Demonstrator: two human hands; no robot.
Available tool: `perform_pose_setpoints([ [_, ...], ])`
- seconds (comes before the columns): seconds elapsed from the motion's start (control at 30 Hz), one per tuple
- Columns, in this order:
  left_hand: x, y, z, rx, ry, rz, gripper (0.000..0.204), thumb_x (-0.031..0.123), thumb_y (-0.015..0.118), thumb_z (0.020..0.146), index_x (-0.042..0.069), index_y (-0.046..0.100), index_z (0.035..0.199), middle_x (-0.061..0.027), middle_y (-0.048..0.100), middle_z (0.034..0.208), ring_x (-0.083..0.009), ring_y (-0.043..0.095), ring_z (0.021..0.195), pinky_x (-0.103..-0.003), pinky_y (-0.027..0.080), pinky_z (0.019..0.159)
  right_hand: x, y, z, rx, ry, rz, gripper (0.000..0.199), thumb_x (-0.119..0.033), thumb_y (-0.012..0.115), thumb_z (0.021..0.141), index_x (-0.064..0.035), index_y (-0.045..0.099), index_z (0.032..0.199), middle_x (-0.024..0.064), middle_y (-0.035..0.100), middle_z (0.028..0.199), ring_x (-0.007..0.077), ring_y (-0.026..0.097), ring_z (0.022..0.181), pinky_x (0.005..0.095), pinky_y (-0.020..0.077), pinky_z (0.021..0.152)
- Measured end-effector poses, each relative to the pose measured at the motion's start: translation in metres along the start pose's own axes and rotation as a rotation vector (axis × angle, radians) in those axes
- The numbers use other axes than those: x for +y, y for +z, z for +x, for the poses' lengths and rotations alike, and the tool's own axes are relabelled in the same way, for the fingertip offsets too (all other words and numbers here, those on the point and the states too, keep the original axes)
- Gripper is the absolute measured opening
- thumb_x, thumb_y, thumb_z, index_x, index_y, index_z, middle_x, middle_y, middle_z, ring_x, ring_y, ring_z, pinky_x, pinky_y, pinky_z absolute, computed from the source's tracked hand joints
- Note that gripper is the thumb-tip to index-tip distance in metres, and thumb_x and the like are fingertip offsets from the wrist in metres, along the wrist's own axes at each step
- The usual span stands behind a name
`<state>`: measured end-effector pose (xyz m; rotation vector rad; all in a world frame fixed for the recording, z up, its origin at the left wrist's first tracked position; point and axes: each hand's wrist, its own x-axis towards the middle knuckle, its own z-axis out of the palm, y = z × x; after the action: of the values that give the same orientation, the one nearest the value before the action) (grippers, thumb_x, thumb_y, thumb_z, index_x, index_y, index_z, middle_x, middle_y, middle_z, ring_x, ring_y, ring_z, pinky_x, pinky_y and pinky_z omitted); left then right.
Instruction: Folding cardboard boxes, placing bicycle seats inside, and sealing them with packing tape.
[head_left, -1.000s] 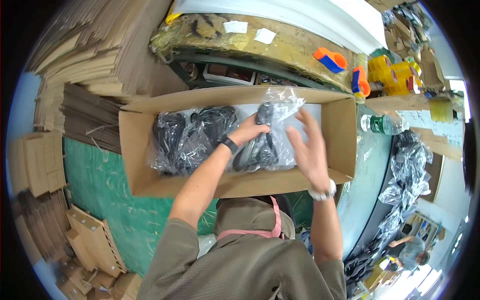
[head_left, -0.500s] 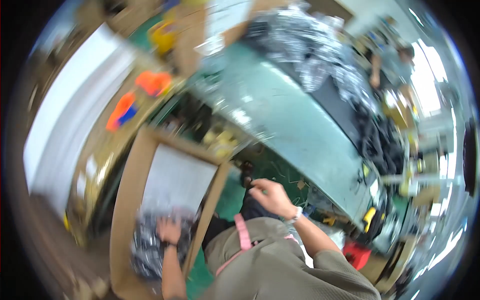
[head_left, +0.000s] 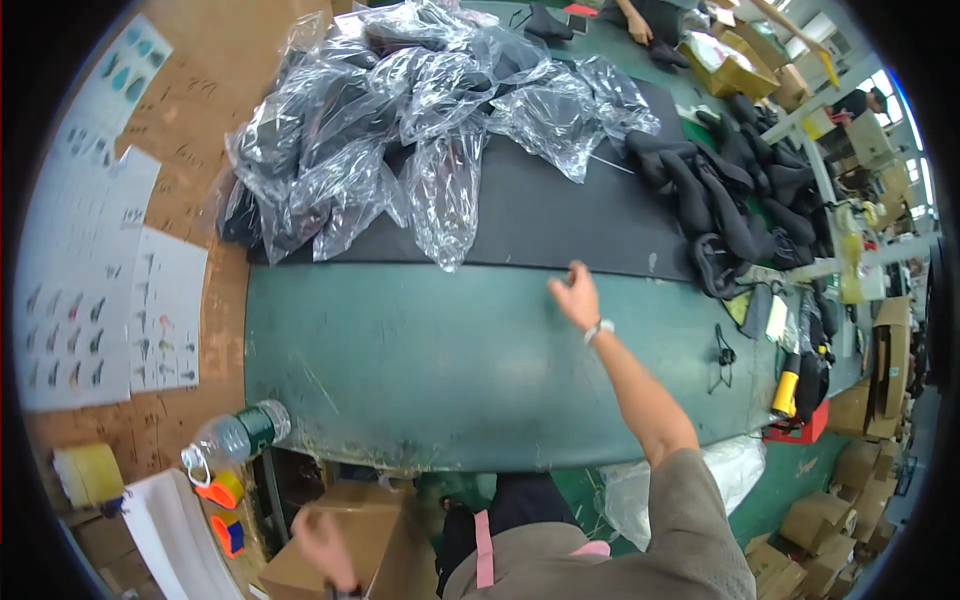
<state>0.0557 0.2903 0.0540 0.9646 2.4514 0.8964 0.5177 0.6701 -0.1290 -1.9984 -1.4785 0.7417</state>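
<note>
My right hand (head_left: 577, 298) reaches over the green worktable, near the front edge of a black mat (head_left: 560, 215). Its thumb and forefinger stand apart with nothing between them. My left hand (head_left: 325, 548) is low on the left, beside and above a brown cardboard box (head_left: 370, 500). Motion blurs its fingers, and no held thing shows. On the mat lies a heap of clear plastic bags (head_left: 430, 85) with dark pieces inside. To their right is a pile of loose, curved black padded pieces (head_left: 720, 190).
A plastic bottle (head_left: 240, 435) lies at the table's left corner near orange tape dispensers (head_left: 225, 490). A cardboard panel (head_left: 215, 300) with picture sheets stands left. A yellow-handled tool (head_left: 787, 385) sits right. Another person's hand (head_left: 640, 28) shows at the far side.
My view has swung from the box up to the table. My left hand has come off the bagged pieces in the open box. My right hand has moved out over the table.
</note>
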Motion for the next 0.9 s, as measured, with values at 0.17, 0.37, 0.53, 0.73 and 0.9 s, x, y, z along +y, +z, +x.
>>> perform_pose_setpoints([
  [0.17, 0.175, 0.256, 0.156, -0.389, 0.373, 0.145, 0.08, 0.032, 0.076, 0.081, -0.008, 0.039, 0.14, -0.0285, 0.042, 0.143, -0.0407, 0.039, 0.134, -0.045, 0.031, 0.113, -0.03, 0.017, 0.134, 0.178, 0.072, 0.012, 0.067, -0.035, 0.07, 0.08, 0.0056, 0.05, 0.13, 0.0237, 0.051, 0.13, 0.0393, 0.047, 0.121, 0.0453, 0.0406, 0.1],
  [0.37, 0.347, 0.444, 0.301, -0.173, 0.684, 0.213, 0.083, 0.046, 0.074, 0.078, -0.011, 0.045, 0.132, -0.0292, 0.046, 0.139, -0.0431, 0.042, 0.129, -0.048, 0.033, 0.109, -0.004, 0.048, 0.152, 0.368, -0.252, -0.341, 0.056, -0.031, 0.073, 0.078, -0.0007, 0.055, 0.122, 0.0175, 0.048, 0.127, 0.0379, 0.042, 0.121, 0.0495, 0.0357, 0.102],
  [0.53, 0.412, 0.526, 0.363, -0.31, 0.772, 0.37, 0.089, 0.051, 0.07, 0.076, -0.009, 0.043, 0.136, -0.0296, 0.051, 0.133, -0.0434, 0.048, 0.124, -0.049, 0.038, 0.106, -0.015, 0.046, 0.156, 0.297, -0.193, -0.318, 0.056, -0.031, 0.073, 0.078, -0.0006, 0.055, 0.12, 0.0176, 0.047, 0.127, 0.0381, 0.041, 0.121, 0.05, 0.0348, 0.102],
  [0.73, 0.47, 0.567, 0.387, -0.284, 0.899, 0.609, 0.089, 0.053, 0.069, 0.07, -0.001, 0.044, 0.136, -0.0239, 0.059, 0.126, -0.0439, 0.06, 0.11, -0.052, 0.045, 0.099, -0.008, 0.045, 0.157, 0.318, -0.198, -0.351, 0.055, -0.031, 0.073, 0.077, -0.0005, 0.056, 0.119, 0.018, 0.048, 0.126, 0.038, 0.042, 0.12, 0.0508, 0.0366, 0.099],
  [0.9, 0.472, 0.58, 0.417, -0.479, 0.742, 0.723, 0.097, 0.049, 0.074, 0.063, 0.001, 0.04, 0.14, -0.0259, 0.052, 0.135, -0.042, 0.054, 0.122, -0.046, 0.044, 0.103, -0.018, 0.053, 0.156, 0.321, -0.196, -0.257, 0.051, -0.03, 0.074, 0.077, -0.0026, 0.058, 0.117, 0.0164, 0.048, 0.125, 0.0371, 0.043, 0.12, 0.0506, 0.0369, 0.099],
])
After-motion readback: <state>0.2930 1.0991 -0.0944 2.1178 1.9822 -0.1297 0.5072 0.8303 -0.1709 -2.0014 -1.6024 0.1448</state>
